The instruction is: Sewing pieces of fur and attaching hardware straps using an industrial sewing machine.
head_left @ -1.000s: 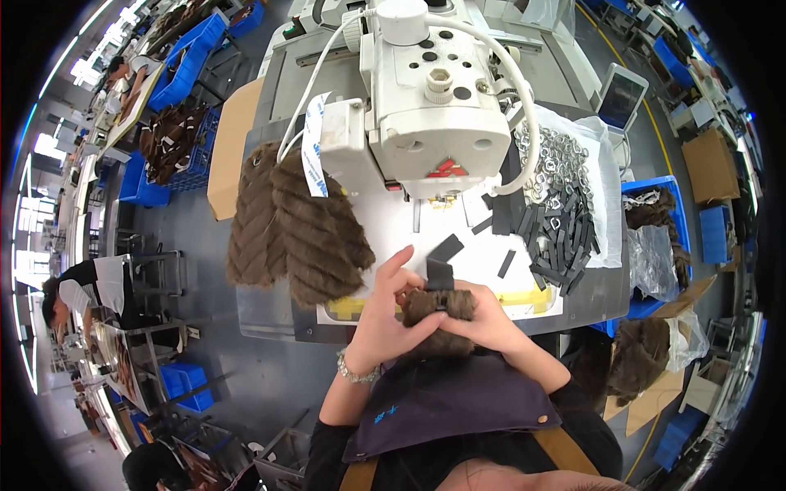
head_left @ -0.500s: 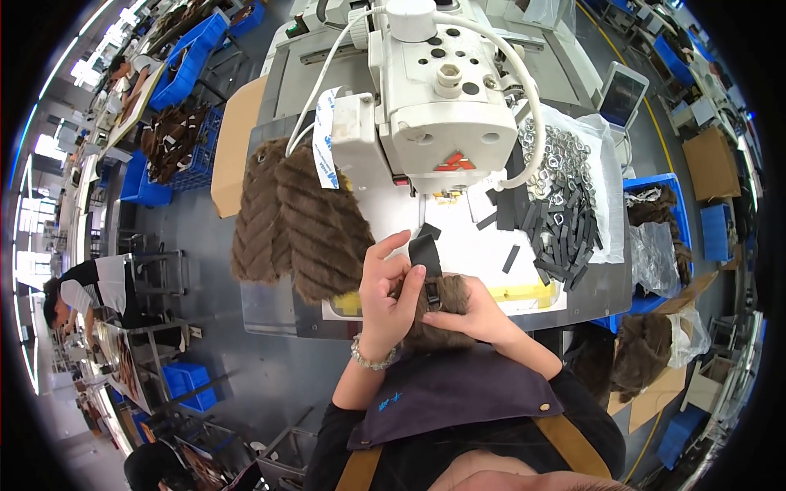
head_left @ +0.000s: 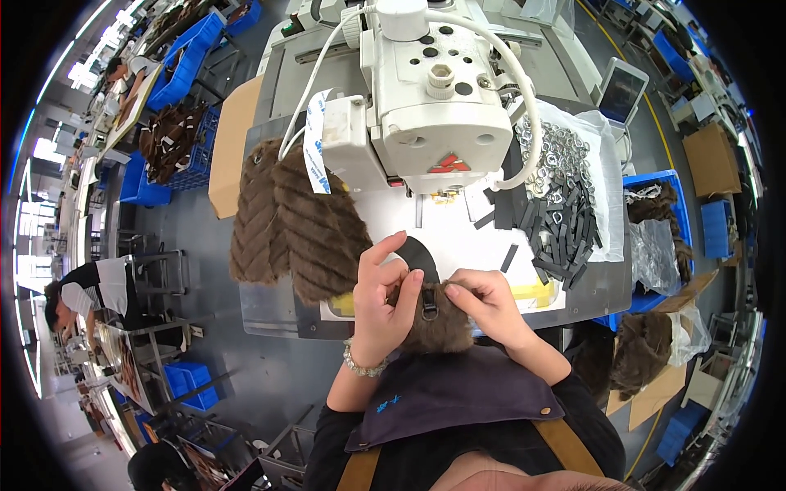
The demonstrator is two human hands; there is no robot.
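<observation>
A small brown fur piece (head_left: 442, 334) is held between my two hands, close to my apron at the table's front edge. On it sits a short black strap with a metal ring (head_left: 430, 308), and a wider black band (head_left: 419, 257) rises from its far edge. My left hand (head_left: 383, 296) pinches the fur piece's left side by the band, forefinger raised. My right hand (head_left: 491, 308) grips its upper right edge, thumb on top. The fingers beneath the fur are hidden. Beyond my hands stands the white sewing machine head (head_left: 446, 135).
Larger brown fur pieces (head_left: 315, 233) lie on the table at left. Metal rings (head_left: 565, 155) and black strap pieces (head_left: 565, 241) are heaped at right, on and beside white plastic. A blue crate (head_left: 684, 237) stands right of the table. Another person (head_left: 82, 295) bends at the far left.
My right hand has moved up to the fur piece's upper right edge. The metal ring now shows more plainly, and the black band leans further left and looks broader.
</observation>
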